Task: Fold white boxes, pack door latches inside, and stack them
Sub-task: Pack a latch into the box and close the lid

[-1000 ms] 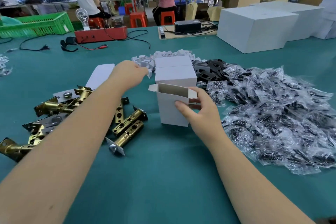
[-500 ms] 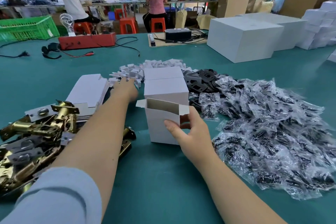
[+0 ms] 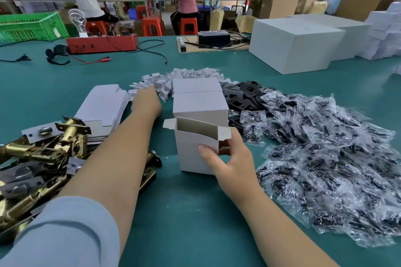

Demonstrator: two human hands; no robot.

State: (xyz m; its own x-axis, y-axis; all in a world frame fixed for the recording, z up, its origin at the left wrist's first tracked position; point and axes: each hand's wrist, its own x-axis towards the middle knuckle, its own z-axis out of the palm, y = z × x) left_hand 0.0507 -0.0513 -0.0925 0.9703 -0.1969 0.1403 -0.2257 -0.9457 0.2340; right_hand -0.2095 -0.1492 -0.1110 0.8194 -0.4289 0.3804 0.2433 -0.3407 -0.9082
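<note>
Reaching farther now, the left hand (image 3: 145,102) is on the small white card pieces (image 3: 160,84); its fingers are hidden. Right hand (image 3: 230,158) holds the open box (image 3: 195,147) upright. Packing comes next: grab a piece, drop it inside. Latches (image 3: 43,158) lie left.

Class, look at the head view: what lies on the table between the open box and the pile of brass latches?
The person's left forearm crosses that stretch, over bare green table. Nothing else lies between the open box and the latches.
</note>
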